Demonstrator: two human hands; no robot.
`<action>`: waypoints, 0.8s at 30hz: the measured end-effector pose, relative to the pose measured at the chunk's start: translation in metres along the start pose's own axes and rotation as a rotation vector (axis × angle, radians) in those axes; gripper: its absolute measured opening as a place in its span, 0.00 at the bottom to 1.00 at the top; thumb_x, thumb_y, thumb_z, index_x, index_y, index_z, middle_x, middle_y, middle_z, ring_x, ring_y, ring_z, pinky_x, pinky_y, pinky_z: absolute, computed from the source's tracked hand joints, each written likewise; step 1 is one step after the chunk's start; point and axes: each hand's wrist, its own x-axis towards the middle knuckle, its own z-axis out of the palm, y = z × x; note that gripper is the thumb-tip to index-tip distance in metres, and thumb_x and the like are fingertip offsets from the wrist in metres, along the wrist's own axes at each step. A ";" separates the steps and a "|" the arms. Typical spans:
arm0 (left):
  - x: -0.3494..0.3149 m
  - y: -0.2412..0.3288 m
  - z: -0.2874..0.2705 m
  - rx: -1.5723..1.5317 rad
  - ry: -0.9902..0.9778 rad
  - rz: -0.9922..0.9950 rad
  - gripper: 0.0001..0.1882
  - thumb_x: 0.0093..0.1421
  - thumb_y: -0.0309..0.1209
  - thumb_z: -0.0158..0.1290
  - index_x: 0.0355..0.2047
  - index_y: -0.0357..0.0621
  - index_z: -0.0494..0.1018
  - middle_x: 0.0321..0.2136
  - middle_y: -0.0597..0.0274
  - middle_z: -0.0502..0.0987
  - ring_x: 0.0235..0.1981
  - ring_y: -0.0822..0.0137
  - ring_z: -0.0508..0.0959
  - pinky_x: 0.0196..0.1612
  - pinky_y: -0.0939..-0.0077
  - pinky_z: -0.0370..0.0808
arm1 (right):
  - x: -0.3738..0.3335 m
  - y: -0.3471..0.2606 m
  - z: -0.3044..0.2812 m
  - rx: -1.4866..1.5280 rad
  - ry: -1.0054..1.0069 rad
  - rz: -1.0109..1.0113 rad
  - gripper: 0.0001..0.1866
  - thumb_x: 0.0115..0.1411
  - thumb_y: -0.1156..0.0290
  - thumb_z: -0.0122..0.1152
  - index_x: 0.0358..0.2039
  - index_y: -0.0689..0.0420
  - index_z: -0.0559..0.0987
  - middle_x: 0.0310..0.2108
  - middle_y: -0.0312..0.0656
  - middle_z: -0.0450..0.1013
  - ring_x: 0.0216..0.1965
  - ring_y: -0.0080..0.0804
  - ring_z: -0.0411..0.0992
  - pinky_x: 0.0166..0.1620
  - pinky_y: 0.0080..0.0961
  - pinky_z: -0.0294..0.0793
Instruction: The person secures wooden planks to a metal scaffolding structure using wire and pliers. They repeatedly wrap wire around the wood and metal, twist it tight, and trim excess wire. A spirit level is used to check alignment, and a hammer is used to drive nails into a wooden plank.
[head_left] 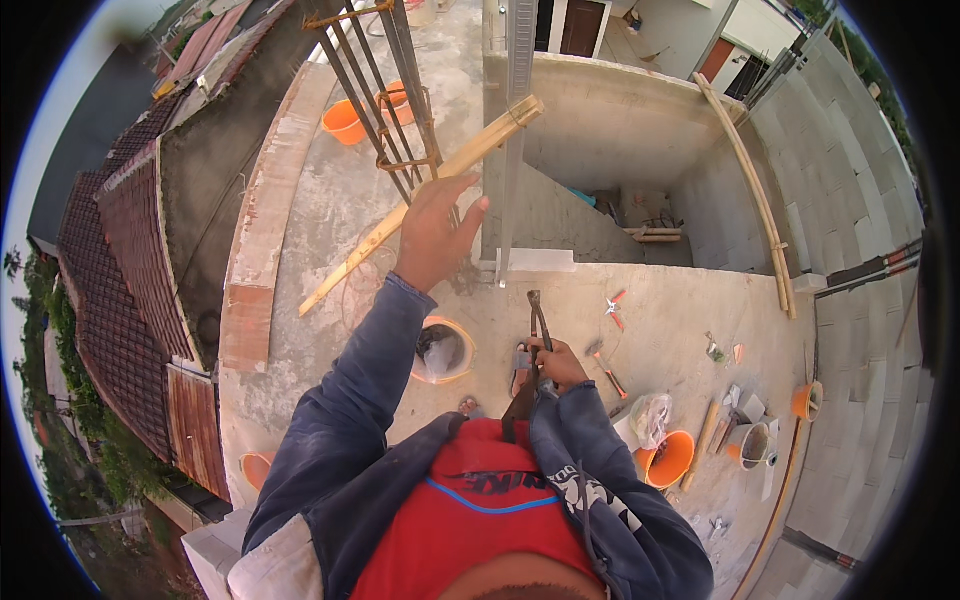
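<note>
My left hand (437, 230) is raised in front of a long wooden batten (365, 250), its thumb apart from the fingers. The batten slants from lower left to upper right, and my hand hides part of it; contact between them cannot be made out. Just behind stands a column cage of rusty rebar (385, 100) with tied stirrups. My right hand (563, 366), close to my body, is closed around the handles of dark metal pincers (538, 315), jaws pointing away from me. A dark strip-like thing (522, 405) hangs below that hand, its kind unclear.
A bucket with a dark bag (443, 350) stands by my feet. Red-handled pliers (615, 308) and a hammer (607, 368) lie on the concrete floor. Ahead, a deep stair opening (600, 180) drops beyond a metal post (515, 130). Right are an orange bucket (668, 460) and block wall (850, 400).
</note>
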 end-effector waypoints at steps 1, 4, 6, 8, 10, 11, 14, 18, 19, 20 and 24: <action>0.014 0.007 0.011 0.021 0.023 0.017 0.22 0.65 0.37 0.66 0.56 0.39 0.80 0.50 0.46 0.83 0.51 0.49 0.83 0.55 0.60 0.78 | 0.001 0.013 -0.022 0.049 0.036 -0.008 0.28 0.59 0.83 0.49 0.60 0.62 0.80 0.51 0.42 0.78 0.44 0.32 0.78 0.47 0.28 0.80; 0.054 0.016 0.041 0.123 0.069 0.038 0.27 0.65 0.39 0.66 0.59 0.38 0.77 0.54 0.44 0.81 0.55 0.46 0.81 0.59 0.57 0.76 | 0.003 0.041 -0.083 0.223 0.141 -0.004 0.28 0.59 0.81 0.50 0.61 0.62 0.78 0.49 0.42 0.78 0.43 0.34 0.79 0.47 0.33 0.83; 0.069 0.013 0.043 0.258 0.099 -0.015 0.30 0.64 0.40 0.67 0.61 0.37 0.75 0.56 0.44 0.80 0.57 0.46 0.80 0.60 0.56 0.76 | -0.002 0.037 -0.115 0.338 0.192 0.044 0.28 0.61 0.80 0.50 0.63 0.60 0.77 0.43 0.43 0.80 0.44 0.36 0.81 0.48 0.39 0.85; 0.079 0.003 0.073 0.192 0.142 -0.034 0.25 0.64 0.40 0.67 0.56 0.39 0.78 0.51 0.49 0.83 0.54 0.46 0.81 0.56 0.55 0.76 | 0.001 0.053 -0.159 0.386 0.284 0.055 0.22 0.65 0.75 0.54 0.59 0.61 0.77 0.40 0.42 0.79 0.42 0.39 0.83 0.46 0.42 0.87; 0.084 -0.002 0.088 0.161 0.126 -0.077 0.21 0.64 0.37 0.66 0.54 0.40 0.79 0.50 0.51 0.83 0.54 0.47 0.81 0.56 0.54 0.76 | 0.018 0.082 -0.208 0.396 0.393 0.131 0.17 0.69 0.70 0.56 0.55 0.61 0.78 0.38 0.43 0.78 0.39 0.40 0.83 0.42 0.43 0.87; 0.085 0.003 0.084 0.172 0.121 -0.114 0.17 0.65 0.34 0.65 0.52 0.41 0.80 0.49 0.54 0.84 0.52 0.49 0.82 0.55 0.55 0.76 | 0.022 0.090 -0.228 0.437 0.415 0.184 0.18 0.65 0.72 0.56 0.55 0.60 0.79 0.38 0.42 0.78 0.38 0.39 0.82 0.40 0.41 0.86; 0.078 -0.003 0.085 0.358 0.152 -0.058 0.17 0.65 0.32 0.64 0.52 0.43 0.80 0.50 0.53 0.84 0.49 0.49 0.83 0.54 0.56 0.77 | 0.031 0.116 -0.287 0.402 0.498 0.314 0.16 0.65 0.70 0.58 0.52 0.57 0.81 0.35 0.41 0.78 0.35 0.39 0.82 0.37 0.39 0.85; 0.086 0.002 0.097 0.242 0.159 -0.114 0.16 0.65 0.28 0.64 0.53 0.41 0.79 0.49 0.49 0.83 0.51 0.48 0.83 0.54 0.60 0.79 | 0.044 0.205 -0.390 -0.538 0.325 0.219 0.10 0.69 0.64 0.62 0.35 0.57 0.80 0.37 0.48 0.80 0.38 0.43 0.83 0.39 0.42 0.85; 0.087 0.004 0.098 0.270 0.154 -0.117 0.17 0.65 0.27 0.64 0.53 0.39 0.79 0.50 0.48 0.83 0.51 0.50 0.83 0.55 0.62 0.79 | 0.037 0.222 -0.408 -0.955 0.235 0.050 0.10 0.69 0.65 0.60 0.36 0.58 0.81 0.37 0.49 0.81 0.38 0.42 0.83 0.40 0.42 0.85; 0.086 0.003 0.098 0.266 0.159 -0.139 0.17 0.65 0.27 0.64 0.53 0.39 0.79 0.50 0.48 0.83 0.51 0.50 0.83 0.55 0.62 0.79 | 0.029 0.232 -0.422 -1.382 0.223 -0.153 0.10 0.70 0.65 0.59 0.37 0.58 0.82 0.38 0.50 0.82 0.39 0.42 0.83 0.41 0.41 0.84; 0.076 0.008 0.093 0.267 0.161 -0.221 0.20 0.64 0.27 0.65 0.55 0.38 0.78 0.50 0.49 0.83 0.51 0.54 0.83 0.56 0.64 0.78 | 0.024 0.210 -0.465 -1.101 0.143 0.094 0.12 0.70 0.62 0.58 0.40 0.57 0.82 0.40 0.51 0.82 0.41 0.44 0.82 0.43 0.42 0.84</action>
